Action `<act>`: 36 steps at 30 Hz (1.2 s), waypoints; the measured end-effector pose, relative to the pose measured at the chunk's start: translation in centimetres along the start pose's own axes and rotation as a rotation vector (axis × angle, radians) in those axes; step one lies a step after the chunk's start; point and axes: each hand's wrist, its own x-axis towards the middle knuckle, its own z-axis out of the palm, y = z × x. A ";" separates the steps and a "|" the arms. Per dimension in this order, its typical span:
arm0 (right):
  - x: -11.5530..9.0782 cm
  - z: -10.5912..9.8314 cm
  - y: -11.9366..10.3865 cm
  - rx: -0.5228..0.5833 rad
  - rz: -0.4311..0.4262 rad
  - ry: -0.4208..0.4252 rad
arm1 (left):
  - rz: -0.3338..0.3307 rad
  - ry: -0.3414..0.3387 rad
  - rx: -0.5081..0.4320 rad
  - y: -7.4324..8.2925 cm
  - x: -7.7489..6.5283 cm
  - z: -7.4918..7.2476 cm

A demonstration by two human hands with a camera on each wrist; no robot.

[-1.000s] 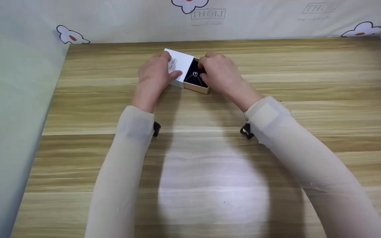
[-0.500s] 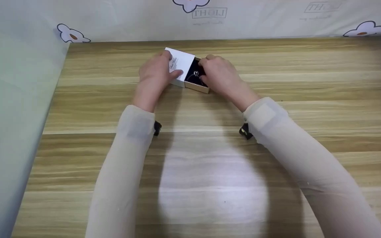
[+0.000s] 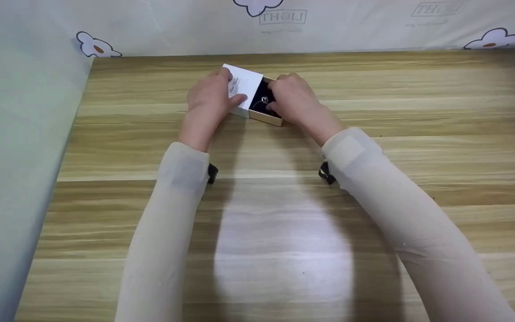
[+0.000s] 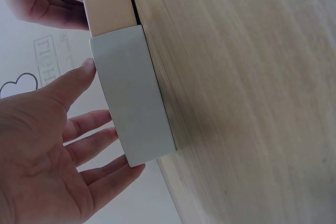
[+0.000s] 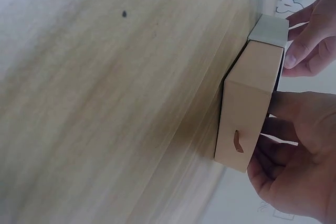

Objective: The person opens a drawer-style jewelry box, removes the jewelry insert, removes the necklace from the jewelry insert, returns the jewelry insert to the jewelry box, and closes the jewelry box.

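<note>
Grasping a white box cover (image 3: 249, 83) between thumb and fingers, a person's left hand (image 3: 208, 93) sits at the cover's 9 o'clock, near the 12 o'clock edge of a wood-grain table (image 3: 284, 241). The tan drawer (image 3: 266, 118) juts from the cover toward 4 o'clock. At the drawer's 3 o'clock, the right hand (image 3: 294, 96) reaches curled fingers into it; whether they pinch anything cannot be told. Only the head view shows the black lining (image 3: 260, 94) and, on it, a silver chain with a shiny bead (image 3: 264, 99). The right wrist view alone reveals a brown pull tab (image 5: 238, 141) on the drawer's end; the left wrist view, the cover's plain side wall (image 4: 131, 98).
</note>
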 end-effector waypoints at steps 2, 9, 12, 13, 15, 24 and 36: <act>0.1 0.1 -0.1 -0.005 0.005 -0.004 | -0.001 0.000 -0.001 0.0 0.0 0.0; 0.5 0.2 -0.1 0.016 0.037 -0.023 | 0.003 -0.002 0.005 0.0 0.0 0.1; 0.6 0.2 -0.2 0.041 0.052 -0.032 | -0.001 -0.006 0.008 0.0 0.0 0.1; 0.6 0.2 -0.2 0.048 0.055 -0.034 | -0.003 -0.007 0.006 0.0 0.0 0.1; 0.6 0.2 -0.2 0.066 0.064 -0.038 | -0.004 -0.009 0.003 0.0 -0.1 0.1; 0.5 0.3 -0.1 0.122 0.088 -0.050 | 0.000 -0.001 -0.007 0.0 -0.1 0.1; 0.6 0.5 0.5 0.205 0.072 -0.027 | -0.002 0.003 -0.003 0.1 -0.1 0.1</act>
